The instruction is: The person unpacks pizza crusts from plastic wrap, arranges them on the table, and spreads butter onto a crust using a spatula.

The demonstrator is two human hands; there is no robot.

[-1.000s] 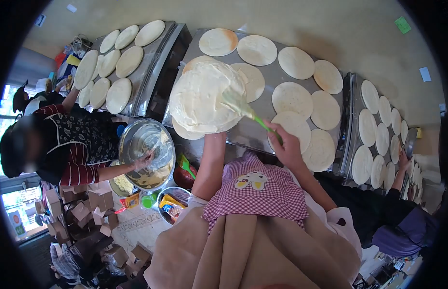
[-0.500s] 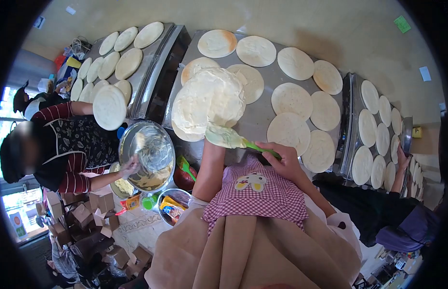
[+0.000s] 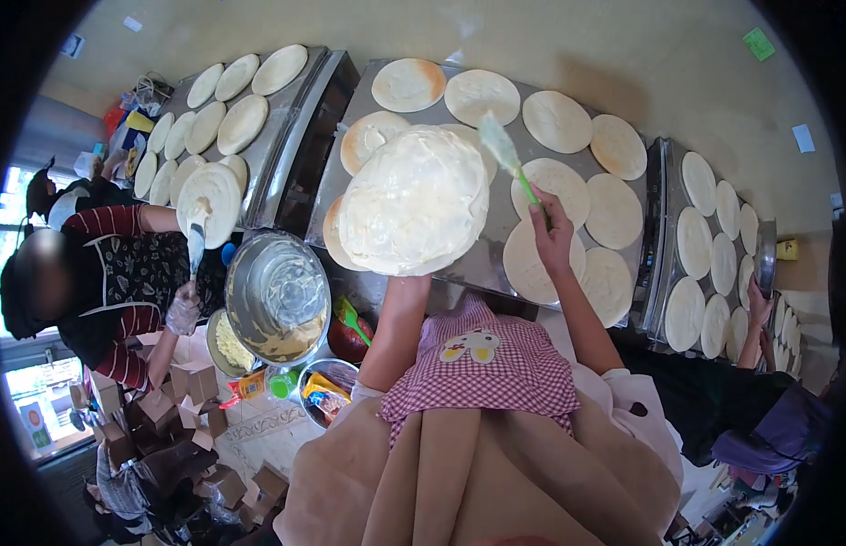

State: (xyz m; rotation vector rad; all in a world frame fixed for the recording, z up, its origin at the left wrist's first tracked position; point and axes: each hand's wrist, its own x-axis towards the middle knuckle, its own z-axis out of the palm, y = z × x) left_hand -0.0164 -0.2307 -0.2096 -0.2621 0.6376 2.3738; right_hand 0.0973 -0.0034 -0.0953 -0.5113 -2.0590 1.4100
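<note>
A round flatbread base (image 3: 414, 205), thickly coated in pale cream, is held up over the metal table. My left hand (image 3: 412, 280) supports it from below; the fingers are hidden under the base and only the wrist and forearm show. To its right, my right hand (image 3: 552, 223) is closed around the green handle of a spatula (image 3: 501, 146). Cream coats the spatula's blade, which points up and away from the coated base. Around and beneath lie plain and lightly browned flatbread rounds (image 3: 550, 196) on the metal table (image 3: 486, 264).
At left a co-worker (image 3: 159, 264) spreads cream on another round. A metal bowl with cream residue (image 3: 277, 296), a red sauce bowl (image 3: 345, 341) with a green utensil, and a bowl of packets (image 3: 329, 391) sit nearby. Another person's hand (image 3: 758, 309) is at right.
My right hand has lifted the spatula off the cream, up and to the right. The coated base has shifted slightly right. The co-worker at left now brings a spatula to their round.
</note>
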